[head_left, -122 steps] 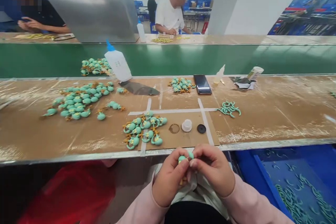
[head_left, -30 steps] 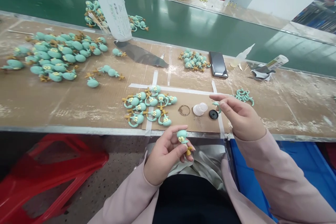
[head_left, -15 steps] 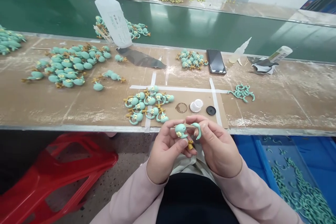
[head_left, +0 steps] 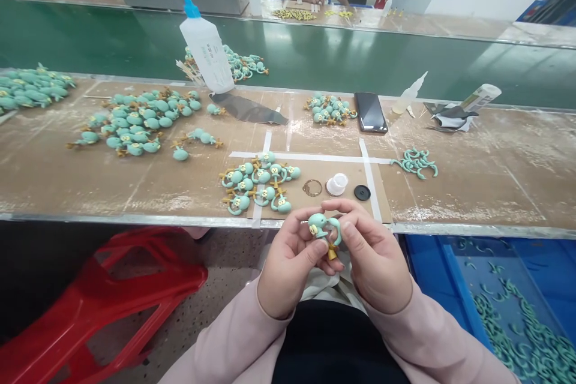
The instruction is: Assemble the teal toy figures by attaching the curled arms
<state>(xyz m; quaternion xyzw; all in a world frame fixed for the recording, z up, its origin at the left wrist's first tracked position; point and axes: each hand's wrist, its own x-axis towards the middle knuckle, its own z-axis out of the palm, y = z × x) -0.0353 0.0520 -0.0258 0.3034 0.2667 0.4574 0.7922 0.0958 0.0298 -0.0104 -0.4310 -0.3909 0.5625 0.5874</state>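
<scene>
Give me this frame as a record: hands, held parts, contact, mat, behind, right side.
left hand: holds teal figurine
right hand: pinches curved teal limb
contact: limb's upper end at figurine's head; seated or not, can't tell
cardboard mat: white plastic cup, black disc
behind: smartphone, blue-tipped squeeze bottle
right: loose limb pile on table; more limbs in blue bin below

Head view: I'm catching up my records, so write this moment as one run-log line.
left hand: holds toy | right hand: holds curved piece close to toy, contact unclear | beyond hands: white cup, black disc
</scene>
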